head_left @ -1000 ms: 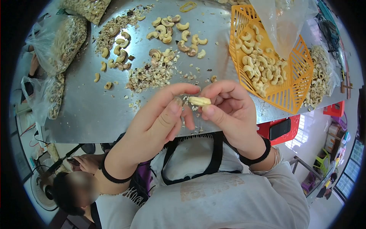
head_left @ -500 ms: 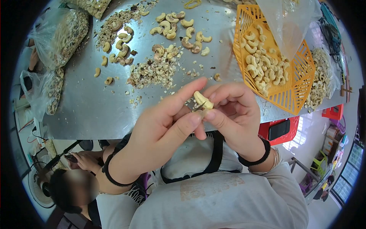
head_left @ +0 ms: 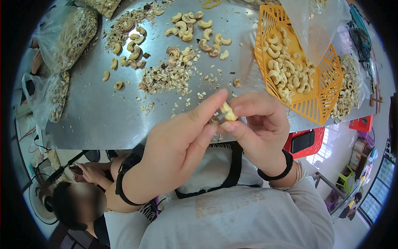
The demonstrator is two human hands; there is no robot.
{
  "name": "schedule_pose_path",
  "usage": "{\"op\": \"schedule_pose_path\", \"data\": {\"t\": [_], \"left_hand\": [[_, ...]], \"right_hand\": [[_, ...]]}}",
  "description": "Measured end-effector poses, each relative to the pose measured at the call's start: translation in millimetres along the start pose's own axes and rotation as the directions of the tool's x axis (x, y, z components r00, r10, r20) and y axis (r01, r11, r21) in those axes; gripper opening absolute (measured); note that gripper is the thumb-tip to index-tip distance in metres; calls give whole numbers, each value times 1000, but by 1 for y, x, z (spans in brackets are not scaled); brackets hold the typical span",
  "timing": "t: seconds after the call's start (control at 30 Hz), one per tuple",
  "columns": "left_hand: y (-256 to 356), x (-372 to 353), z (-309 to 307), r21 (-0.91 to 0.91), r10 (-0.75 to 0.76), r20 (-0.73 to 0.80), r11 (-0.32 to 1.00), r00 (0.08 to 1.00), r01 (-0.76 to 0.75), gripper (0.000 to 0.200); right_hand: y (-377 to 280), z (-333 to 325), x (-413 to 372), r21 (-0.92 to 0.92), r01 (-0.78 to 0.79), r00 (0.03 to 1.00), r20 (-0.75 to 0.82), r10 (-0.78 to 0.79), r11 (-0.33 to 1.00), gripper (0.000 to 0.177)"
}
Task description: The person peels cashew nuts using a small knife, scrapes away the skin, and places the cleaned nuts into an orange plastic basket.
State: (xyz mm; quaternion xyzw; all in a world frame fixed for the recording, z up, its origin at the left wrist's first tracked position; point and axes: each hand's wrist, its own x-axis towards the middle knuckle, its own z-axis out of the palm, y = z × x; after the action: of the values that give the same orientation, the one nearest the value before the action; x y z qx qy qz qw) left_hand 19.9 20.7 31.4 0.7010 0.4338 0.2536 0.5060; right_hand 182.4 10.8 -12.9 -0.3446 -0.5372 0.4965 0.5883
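Observation:
A pale cashew nut (head_left: 229, 112) is pinched between the thumb and fingers of my right hand (head_left: 263, 124), near the table's front edge. Close against its left side, my left hand (head_left: 178, 139) has its thumb and forefinger closed around a small knife (head_left: 214, 120), whose blade is mostly hidden and blurred. Beyond my hands lies a heap of broken cashew pieces and skins (head_left: 168, 76). Whole cashews (head_left: 182, 27) lie in loose groups behind that heap.
An orange basket (head_left: 319, 101) holding cashews stands at the right, with a clear plastic bag over it. Filled bags (head_left: 76, 39) line the left side. A red stool (head_left: 317, 143) bears a phone (head_left: 303, 141). Another person (head_left: 89, 174) sits at lower left.
My right hand has moved slightly right with the cashew, which is now turned more upright. My left thumb has drawn back, and the blade shows less than before.

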Motion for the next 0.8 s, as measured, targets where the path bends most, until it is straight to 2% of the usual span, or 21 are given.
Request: {"op": "schedule_pose_path", "data": {"t": [0.07, 0.1, 0.17, 0.2, 0.27, 0.33, 0.4, 0.47, 0.57, 0.6, 0.67, 0.73, 0.8], "left_hand": [[-8, 3, 0, 215, 252, -51, 948, 966, -236, 43], [-7, 2, -2, 215, 252, -50, 948, 966, -236, 43], [-3, -1, -6, 103, 116, -31, 988, 993, -112, 42], [0, -1, -4, 103, 116, -30, 988, 993, -112, 42], [5, -2, 1, -120, 28, -54, 992, 998, -34, 38], [7, -3, 0, -99, -8, -43, 995, 999, 4, 37], [6, -3, 0, -76, -44, -32, 996, 999, 41, 35], [-1, -3, -1, 136, 136, -83, 983, 987, -124, 36], [-1, -2, -3, 129, 145, -68, 982, 987, -136, 35], [-2, -3, -2, 130, 147, -70, 982, 987, -137, 35], [-3, -5, 1, -145, -32, -128, 989, 991, 13, 33], [-4, -6, 1, -191, -58, -162, 981, 985, 26, 33], [-4, -6, -2, -237, -84, -196, 971, 977, 36, 33]], "right_hand": [[0, 0, -1, -58, 28, 1000, 15, -27, 998, 22], [0, 1, -1, -79, 42, 999, 13, -41, 996, 23], [-1, 1, 0, -100, 55, 998, 13, -54, 993, 23], [-1, 1, 0, -68, 48, 999, 9, -47, 997, 23], [-2, 1, 0, -36, 41, 999, 5, -40, 999, 23], [-3, 3, -1, 6, -35, 999, -23, 35, 999, 23], [-2, 3, -1, 8, -16, 1000, -16, 16, 1000, 23], [-2, 4, -1, 8, 4, 1000, -10, -3, 1000, 23], [-3, 4, -2, -25, 19, 1000, 17, -19, 1000, 22], [-3, 5, -1, 26, -8, 1000, 13, 7, 1000, 22], [-4, 5, 0, 77, -32, 999, 11, 31, 997, 22], [-6, -3, 2, -10, 51, 997, -52, -51, 999, 24], [-13, -15, 6, -195, 148, 972, -152, -179, 970, 25]]}}
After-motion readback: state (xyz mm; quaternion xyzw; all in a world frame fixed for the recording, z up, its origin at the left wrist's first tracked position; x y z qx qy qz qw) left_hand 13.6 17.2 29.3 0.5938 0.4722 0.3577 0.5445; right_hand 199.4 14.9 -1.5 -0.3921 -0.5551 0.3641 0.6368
